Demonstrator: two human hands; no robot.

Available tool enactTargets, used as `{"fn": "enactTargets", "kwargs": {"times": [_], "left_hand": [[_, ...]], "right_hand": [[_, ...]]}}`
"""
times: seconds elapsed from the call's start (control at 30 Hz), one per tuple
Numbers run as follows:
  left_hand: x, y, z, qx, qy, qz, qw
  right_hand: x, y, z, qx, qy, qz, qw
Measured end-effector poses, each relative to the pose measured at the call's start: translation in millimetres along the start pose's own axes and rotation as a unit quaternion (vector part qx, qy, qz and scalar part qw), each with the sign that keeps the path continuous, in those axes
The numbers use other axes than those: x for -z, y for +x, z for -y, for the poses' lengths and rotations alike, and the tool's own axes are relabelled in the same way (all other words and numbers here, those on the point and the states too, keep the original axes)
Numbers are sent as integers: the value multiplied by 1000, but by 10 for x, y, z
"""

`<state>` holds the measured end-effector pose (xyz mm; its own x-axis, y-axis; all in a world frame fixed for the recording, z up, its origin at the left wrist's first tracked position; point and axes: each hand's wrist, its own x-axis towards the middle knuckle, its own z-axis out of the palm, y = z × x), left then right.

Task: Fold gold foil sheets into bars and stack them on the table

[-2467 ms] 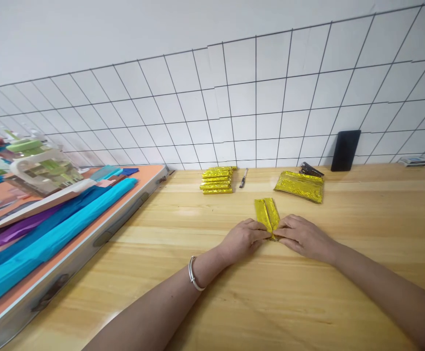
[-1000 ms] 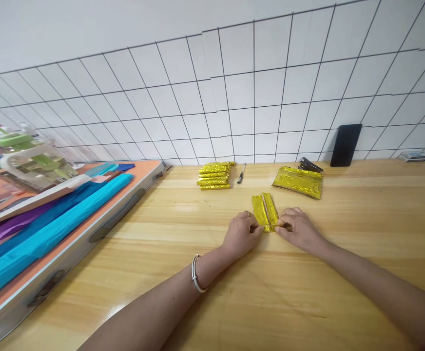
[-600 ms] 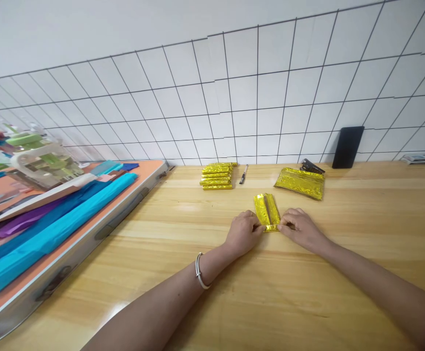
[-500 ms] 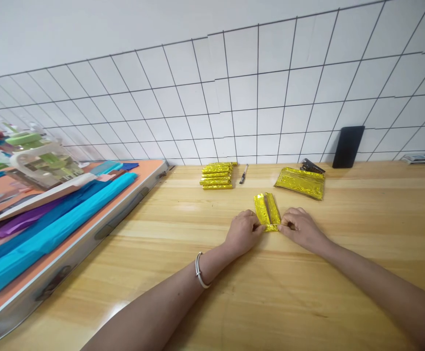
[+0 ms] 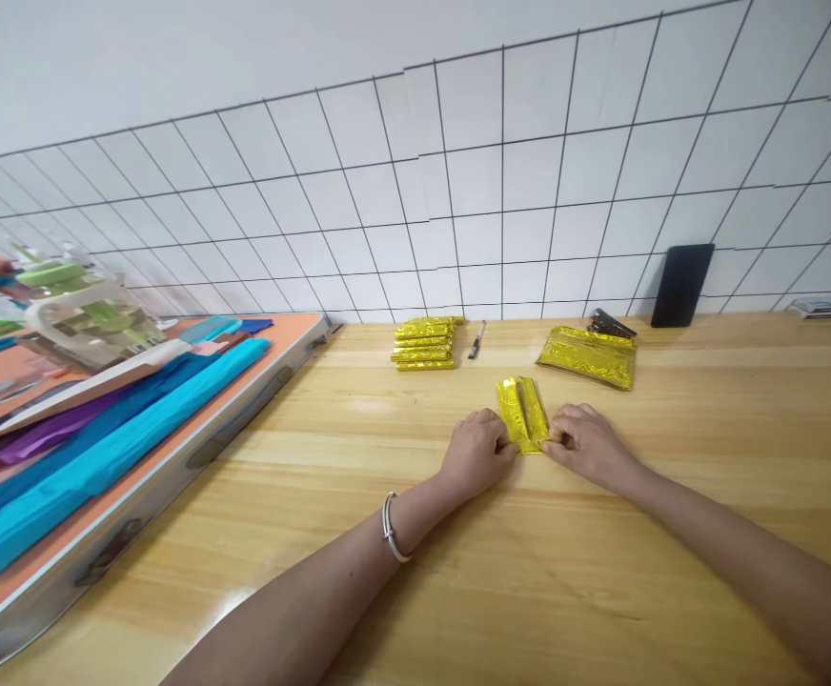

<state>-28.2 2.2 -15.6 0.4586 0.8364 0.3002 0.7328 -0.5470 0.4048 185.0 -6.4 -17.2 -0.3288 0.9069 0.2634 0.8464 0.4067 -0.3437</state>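
Observation:
A small piece of folded gold foil paper (image 5: 534,412) lies on the wooden table, its two side flaps meeting near a dark slit in the middle. My left hand (image 5: 478,453), with a white bangle at the wrist, pinches its lower left corner. At the lower right corner, my right hand (image 5: 591,446) pinches the same paper with curled fingers. Behind it to the left sits a pile of folded gold strips (image 5: 424,345). A flat stack of gold foil paper (image 5: 587,358) lies behind to the right.
A pen (image 5: 476,340) lies beside the strips. A black stapler-like object (image 5: 612,324) is behind the flat stack. One black phone-like slab (image 5: 682,286) leans on the tiled wall. An orange-topped case (image 5: 293,329) at left bears blue rolls and a clear container.
The lower edge of the small gold paper, which showed a narrow folded band between my fingertips, now looks flatter and more open. Both hands have hardly moved.

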Motion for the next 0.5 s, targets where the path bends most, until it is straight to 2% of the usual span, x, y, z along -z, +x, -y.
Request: {"fn": "enactTargets", "kwargs": {"times": [0.13, 0.23, 0.37, 0.5], "left_hand": [[22, -17, -36, -6, 22, -9, 1000], [70, -43, -103, -63, 54, -6, 997], [139, -62, -171, -166, 101, 54, 979], [173, -69, -186, -220, 126, 98, 962]], "right_hand": [[-9, 4, -14, -6, 3, -1, 1000], [-12, 6, -32, -8, 8, -12, 1000], [-20, 7, -56, -4, 15, -18, 1000], [-10, 6, -60, -8, 18, -14, 1000]]}}
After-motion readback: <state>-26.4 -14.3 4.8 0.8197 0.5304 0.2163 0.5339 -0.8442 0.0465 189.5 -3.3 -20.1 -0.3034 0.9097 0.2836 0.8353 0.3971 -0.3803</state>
